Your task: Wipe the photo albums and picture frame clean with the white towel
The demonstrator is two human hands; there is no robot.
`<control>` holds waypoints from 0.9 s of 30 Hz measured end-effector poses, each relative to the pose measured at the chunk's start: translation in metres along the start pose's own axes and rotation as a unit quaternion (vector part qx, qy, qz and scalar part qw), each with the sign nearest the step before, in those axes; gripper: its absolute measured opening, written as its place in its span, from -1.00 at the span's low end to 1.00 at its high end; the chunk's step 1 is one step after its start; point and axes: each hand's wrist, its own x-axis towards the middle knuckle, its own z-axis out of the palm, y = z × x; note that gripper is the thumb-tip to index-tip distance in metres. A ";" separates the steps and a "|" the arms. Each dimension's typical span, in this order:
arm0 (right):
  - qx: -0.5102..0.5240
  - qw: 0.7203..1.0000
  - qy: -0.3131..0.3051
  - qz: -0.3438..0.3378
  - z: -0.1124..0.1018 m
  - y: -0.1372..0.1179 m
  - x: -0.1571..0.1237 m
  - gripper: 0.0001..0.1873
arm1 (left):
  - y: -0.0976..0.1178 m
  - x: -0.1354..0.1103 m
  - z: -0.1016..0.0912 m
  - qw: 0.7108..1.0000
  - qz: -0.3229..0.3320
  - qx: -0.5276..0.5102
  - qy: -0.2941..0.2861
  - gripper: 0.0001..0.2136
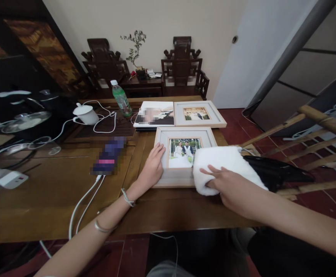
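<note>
A framed photo (164,171) of a seated couple is laid on the desk (55,200), its near right part covered by a fluffy white cloth (218,163). The cloth is gripped in the right hand (228,188), its fingers partly curled into the pile; the frame's left border is touched by the left hand (153,169), its fingers extended and nothing grasped. Directly behind, the way is blocked by a second frame (197,115) and a white-edged picture (156,111), set side by side. Farther left are seen a green-labelled bottle (121,99), a lidded white cup (85,114) and a phone, its screen blurred (108,156), from which white cables (80,204) are trailed over the near edge beside the left forearm. On the right, a black bag (268,169) is seen just beside the cloth, with wooden rails (323,119) beyond it. The frame is parted from the desk's near edge by a strip of bare wood, and from the phone by a wider stretch; the desk's right edge is partly hidden by the cloth and right arm.
</note>
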 end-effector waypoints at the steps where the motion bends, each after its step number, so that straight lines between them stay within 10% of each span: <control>1: 0.015 1.000 0.010 -0.013 0.002 -0.004 0.003 -0.45 | 0.000 0.000 0.000 1.000 -0.001 -0.001 0.002 -0.48; 8: -0.031 0.989 0.138 -0.047 -0.002 0.031 0.054 -0.19 | 0.000 0.002 0.003 1.000 0.002 -0.006 0.016 -0.48; 13: -0.166 0.961 0.220 0.006 -0.021 0.065 0.098 -0.45 | 0.000 0.002 0.001 1.000 -0.005 -0.010 0.002 -0.48; 19: -0.203 0.973 0.113 0.006 -0.001 0.062 0.112 -0.36 | 0.001 0.002 0.000 1.000 -0.009 -0.015 0.005 -0.47; 27: -0.088 0.996 0.012 -0.030 -0.005 -0.011 0.036 -0.44 | 0.004 0.002 0.001 1.000 -0.027 -0.008 -0.002 -0.50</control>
